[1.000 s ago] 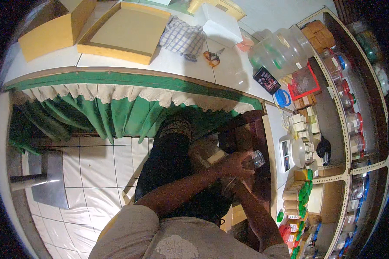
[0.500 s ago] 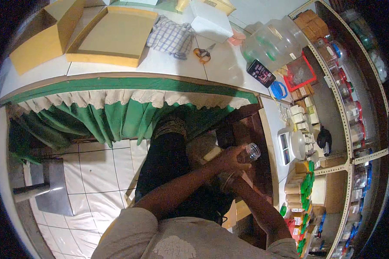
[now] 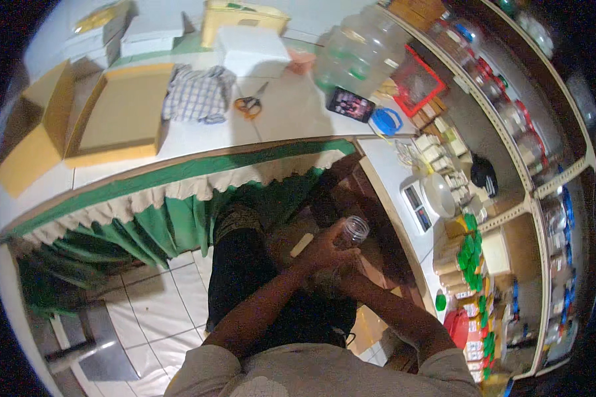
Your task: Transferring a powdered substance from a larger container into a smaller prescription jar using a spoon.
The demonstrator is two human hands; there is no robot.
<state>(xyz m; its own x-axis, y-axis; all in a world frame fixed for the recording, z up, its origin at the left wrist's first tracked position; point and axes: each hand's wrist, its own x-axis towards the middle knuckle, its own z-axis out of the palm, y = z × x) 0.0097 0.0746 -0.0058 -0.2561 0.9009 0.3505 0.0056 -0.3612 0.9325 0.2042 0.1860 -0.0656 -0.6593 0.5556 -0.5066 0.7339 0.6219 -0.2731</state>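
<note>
My left hand is closed around a clear, open-mouthed jar, whose round rim points up and away to the right. Just below it, close to the left wrist, is my right hand. Its fingers are dark and partly hidden, so I cannot make out what it holds, if anything. Both hands are over my lap, between the curtained counter and the side counter on the right.
On the white counter are orange-handled scissors, a checked cloth, a yellow box and a phone. A white scale stands on the side counter, near green-capped containers. Jar-filled shelves rise at right.
The view has turned, so the counter and its things sit farther left in the picture. The left hand keeps its hold on the jar; both hands stay close together.
</note>
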